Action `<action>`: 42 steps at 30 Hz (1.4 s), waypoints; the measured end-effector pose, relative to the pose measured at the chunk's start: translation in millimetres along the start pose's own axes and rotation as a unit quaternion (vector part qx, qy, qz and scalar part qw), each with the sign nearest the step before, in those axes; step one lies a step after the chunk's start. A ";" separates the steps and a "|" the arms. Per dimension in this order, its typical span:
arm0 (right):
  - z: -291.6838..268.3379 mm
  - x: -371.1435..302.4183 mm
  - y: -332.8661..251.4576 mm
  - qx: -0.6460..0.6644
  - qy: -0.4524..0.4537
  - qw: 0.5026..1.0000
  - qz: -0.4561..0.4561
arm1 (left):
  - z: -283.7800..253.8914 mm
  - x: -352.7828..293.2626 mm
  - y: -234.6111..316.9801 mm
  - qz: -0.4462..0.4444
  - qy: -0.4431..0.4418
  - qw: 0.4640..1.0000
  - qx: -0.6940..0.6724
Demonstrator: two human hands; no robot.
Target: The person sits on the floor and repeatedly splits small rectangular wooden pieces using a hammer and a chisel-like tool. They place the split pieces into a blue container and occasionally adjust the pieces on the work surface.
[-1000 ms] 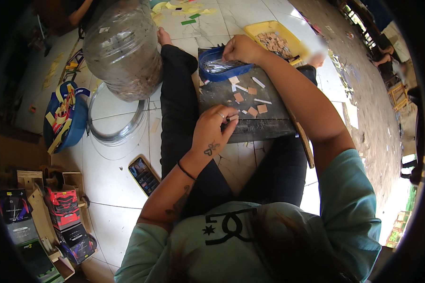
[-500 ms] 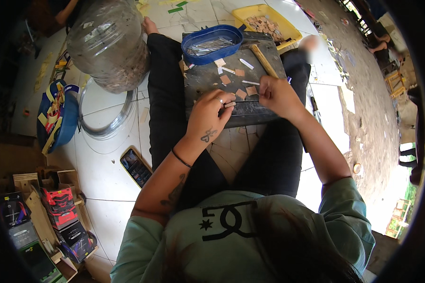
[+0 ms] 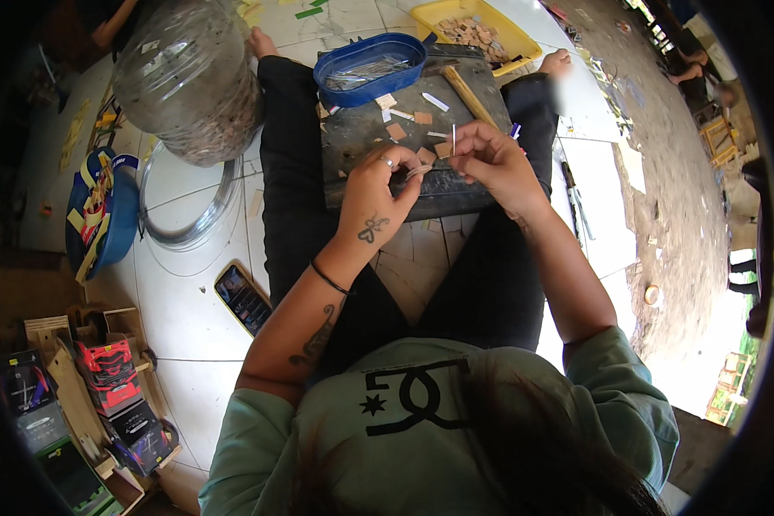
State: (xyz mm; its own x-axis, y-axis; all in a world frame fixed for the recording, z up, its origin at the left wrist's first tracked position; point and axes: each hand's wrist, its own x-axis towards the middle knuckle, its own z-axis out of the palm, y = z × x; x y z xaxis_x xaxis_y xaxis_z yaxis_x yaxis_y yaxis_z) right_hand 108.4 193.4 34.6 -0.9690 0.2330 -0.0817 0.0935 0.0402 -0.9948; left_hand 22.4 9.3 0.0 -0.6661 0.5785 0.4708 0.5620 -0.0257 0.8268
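Note:
My left hand (image 3: 378, 185) is closed in a pinch on a small wooden piece (image 3: 418, 171), low over the near edge of a dark board (image 3: 361, 203). To its right, my right hand (image 3: 490, 163) pinches a thin pale metal pin (image 3: 454, 138), which points upward from the fingertips. Its exact kind is too small to make out. Several small wooden squares (image 3: 396, 132) lie scattered on the board beyond my hands. A hammer with a wooden handle (image 3: 469, 93) rests at the board's right side. Behind the squares sits a blue oval tub (image 3: 371, 93) holding thin metal pins.
A yellow tray (image 3: 525, 53) of wooden squares stands at the far right. On the left are a large clear plastic container (image 3: 185, 95), a wire coil (image 3: 185, 236), a blue bag (image 3: 116, 215) and a phone (image 3: 242, 297). My legs flank the board; pens (image 3: 576, 198) lie right.
My right hand has turned, swinging the metal pin from lying sideways to upright. The view has shifted slightly. My left hand keeps its pinch on the wooden piece.

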 end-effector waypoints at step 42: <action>32.1 3.5 -10.4 -0.260 0.045 0.947 -0.182 | 4.1 -7.9 -19.1 0.039 0.027 0.994 0.101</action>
State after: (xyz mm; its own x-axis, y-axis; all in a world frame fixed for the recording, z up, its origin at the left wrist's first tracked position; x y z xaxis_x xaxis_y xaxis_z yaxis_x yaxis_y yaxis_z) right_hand 96.8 162.7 42.8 -0.9376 0.1917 0.2902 -0.1211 0.6021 -0.7892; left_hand 18.9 8.6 -20.8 -0.6390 0.5366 0.5511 0.6959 0.0983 0.7113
